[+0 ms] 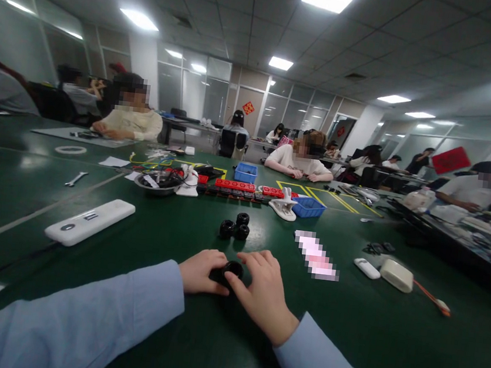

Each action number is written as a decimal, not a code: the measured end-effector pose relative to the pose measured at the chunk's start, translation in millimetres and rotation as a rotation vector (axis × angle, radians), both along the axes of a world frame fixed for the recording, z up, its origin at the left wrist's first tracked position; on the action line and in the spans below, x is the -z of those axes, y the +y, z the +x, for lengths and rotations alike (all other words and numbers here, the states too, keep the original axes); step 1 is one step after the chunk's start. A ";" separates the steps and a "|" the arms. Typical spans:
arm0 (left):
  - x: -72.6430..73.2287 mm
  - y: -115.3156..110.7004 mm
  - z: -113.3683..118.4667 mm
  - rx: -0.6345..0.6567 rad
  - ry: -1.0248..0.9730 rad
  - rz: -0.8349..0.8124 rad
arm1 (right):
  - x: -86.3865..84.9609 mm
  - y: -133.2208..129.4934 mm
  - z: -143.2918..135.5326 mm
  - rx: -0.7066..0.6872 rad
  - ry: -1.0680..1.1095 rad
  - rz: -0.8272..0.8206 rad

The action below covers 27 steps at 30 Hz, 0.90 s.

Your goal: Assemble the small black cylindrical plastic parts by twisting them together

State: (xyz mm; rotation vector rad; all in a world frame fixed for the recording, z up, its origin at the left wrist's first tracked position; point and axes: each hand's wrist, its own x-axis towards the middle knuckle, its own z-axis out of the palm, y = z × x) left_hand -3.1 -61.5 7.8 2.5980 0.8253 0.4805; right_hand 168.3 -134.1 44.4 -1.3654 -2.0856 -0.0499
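Note:
Between both hands, low over the green table, is a small black wheel-like part (234, 269) with a round opening facing up. My left hand (203, 271) grips its left side, fingers and thumb curled around it. On the right side, my right hand (265, 292) has its thumb pressed to the part and its fingers bent over the far edge. Just beyond the hands stand several similar black wheels (227, 228), grouped close together. The fingers partly hide the held part.
A white power bank-like device (90, 222) lies left, with a wrench (76, 179) farther back. Across the middle stand a bowl of black parts (157, 181), red strips (235, 185) and a blue bin (308, 207). A blurred phone (315, 255) and white case (397, 275) lie right. People sit opposite.

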 end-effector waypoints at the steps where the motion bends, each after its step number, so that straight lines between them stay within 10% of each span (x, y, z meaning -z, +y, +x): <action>1: -0.1 -0.1 0.2 0.002 -0.004 -0.003 | 0.9 0.7 -0.5 -0.001 -0.018 -0.018; 27: 0.7 -0.3 0.1 0.022 -0.048 0.012 | -1.5 0.1 -2.3 -0.122 -0.104 -0.071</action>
